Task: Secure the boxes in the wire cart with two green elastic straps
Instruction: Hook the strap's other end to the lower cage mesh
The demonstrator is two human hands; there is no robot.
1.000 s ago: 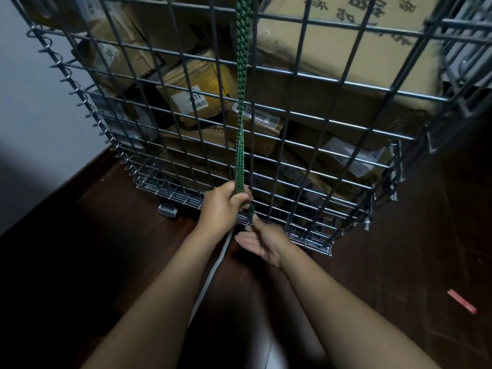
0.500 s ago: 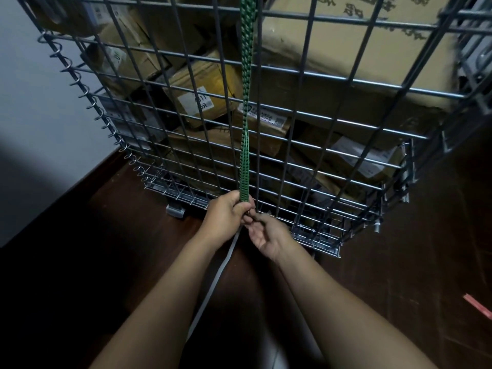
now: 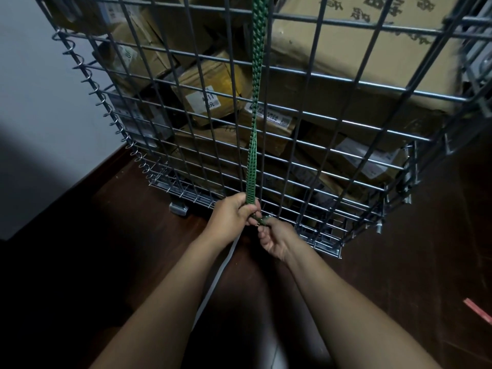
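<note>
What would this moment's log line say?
left hand: grips green strap | right hand: pinches its lower end | wire cart: full of boxes

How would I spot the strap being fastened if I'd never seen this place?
Find the wire cart full of boxes. A strap runs down its front to the left hand and right hand at the bottom. It alone is green and braided.

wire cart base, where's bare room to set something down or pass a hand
Bare floor: left of the wire cart up to the wall, and right of its corner toward the red strip. Crowded: bottom wires where left hand and right hand grip the green strap.
</note>
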